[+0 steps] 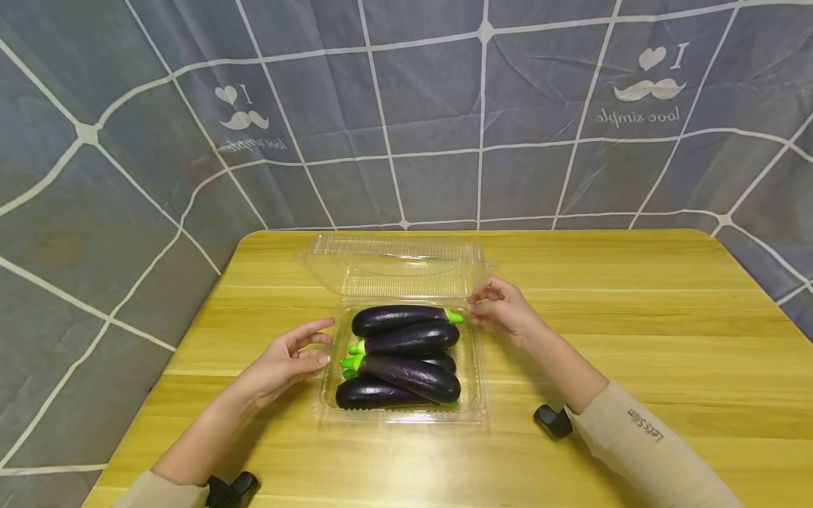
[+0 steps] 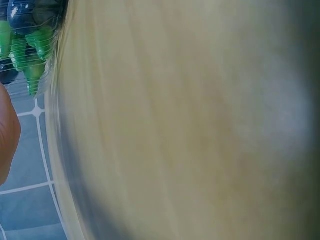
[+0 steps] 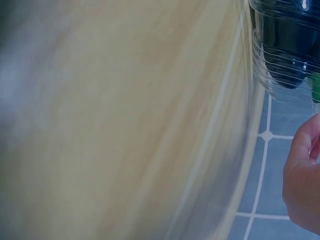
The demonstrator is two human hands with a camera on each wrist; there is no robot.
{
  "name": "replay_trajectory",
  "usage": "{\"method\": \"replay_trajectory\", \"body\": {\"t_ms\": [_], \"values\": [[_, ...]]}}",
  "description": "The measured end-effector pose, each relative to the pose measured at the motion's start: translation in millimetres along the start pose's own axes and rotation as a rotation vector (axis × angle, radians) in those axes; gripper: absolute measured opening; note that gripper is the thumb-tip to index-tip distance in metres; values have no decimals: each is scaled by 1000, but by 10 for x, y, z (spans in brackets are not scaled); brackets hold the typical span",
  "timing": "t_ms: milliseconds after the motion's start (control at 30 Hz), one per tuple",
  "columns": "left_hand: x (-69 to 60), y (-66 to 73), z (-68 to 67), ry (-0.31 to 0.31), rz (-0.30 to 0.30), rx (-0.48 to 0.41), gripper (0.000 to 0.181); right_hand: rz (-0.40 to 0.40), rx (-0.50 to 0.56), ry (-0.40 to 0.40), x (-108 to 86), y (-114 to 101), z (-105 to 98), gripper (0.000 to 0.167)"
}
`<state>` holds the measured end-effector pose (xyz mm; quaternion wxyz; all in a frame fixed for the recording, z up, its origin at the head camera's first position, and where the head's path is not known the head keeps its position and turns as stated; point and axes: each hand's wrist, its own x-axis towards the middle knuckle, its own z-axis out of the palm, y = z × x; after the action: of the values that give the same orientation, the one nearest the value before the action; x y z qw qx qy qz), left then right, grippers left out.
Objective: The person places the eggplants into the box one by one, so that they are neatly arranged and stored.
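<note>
A clear plastic clamshell box (image 1: pixel 400 416) lies on the table with its hinged lid (image 1: pixel 400 268) raised at the back. Several dark purple eggplants (image 1: pixel 406 339) with bright green stems are piled in its base; some partly cover others. At the left rim, my left hand (image 1: pixel 288 363) has its fingers loosely spread, with fingertips at the wall. My right hand (image 1: pixel 504 310) has bent fingers and pinches the box at its back right corner, near the hinge. Only a strip of the left hand (image 2: pixel 7 135) shows in the left wrist view; the right hand (image 3: pixel 305 175) is cut off in its own.
The yellow wooden table (image 1: pixel 635 317) has rounded back corners. Behind and left of it hangs a grey cloth (image 1: pixel 432 183) with white grid lines and mirrored lettering. Black straps with small devices (image 1: pixel 552 421) sit at both wrists, below beige sleeves (image 1: pixel 641 444).
</note>
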<state>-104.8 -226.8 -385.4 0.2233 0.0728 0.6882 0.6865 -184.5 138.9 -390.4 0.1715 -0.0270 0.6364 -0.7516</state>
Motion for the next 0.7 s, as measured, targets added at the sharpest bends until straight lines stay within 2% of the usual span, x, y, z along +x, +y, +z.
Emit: {"method": "replay_trajectory", "body": {"t_ms": [200,367,567,700], "values": [[9,-17,-23,-6,-3,0,66,7,23,-10,13,1,-10,30],[5,9,-12,32,-32,-10,65,-17,-61,21,3,-7,-14,35],[0,61,13,64,-48,-43,44,-30,-99,37,-6,1,-22,37],[-4,90,21,70,-68,-55,60,-37,-111,32,-18,19,-32,36]]}}
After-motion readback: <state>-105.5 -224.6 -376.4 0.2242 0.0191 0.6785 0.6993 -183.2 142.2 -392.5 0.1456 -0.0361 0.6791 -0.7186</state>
